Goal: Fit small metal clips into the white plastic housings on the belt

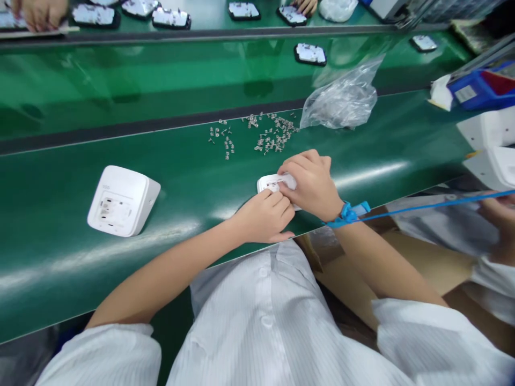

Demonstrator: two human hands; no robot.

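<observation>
A small white plastic housing (269, 184) lies on the green table (193, 177) near its front edge. My right hand (311, 182) is closed over the housing's right side, with a blue strap and cord on its wrist. My left hand (265, 217) is curled, its fingertips pinched against the housing's near edge; what they pinch is too small to make out. A second white housing (120, 200) lies upturned to the left, apart from both hands. Several small metal parts (257, 134) are scattered beyond the hands.
A crumpled clear plastic bag (341, 99) lies behind the metal parts. Dark trays (309, 53) with pale parts sit on the far belt. Other people's hands (38, 13) work at the far side. White units (488, 145) and a blue bin (478, 88) stand at right.
</observation>
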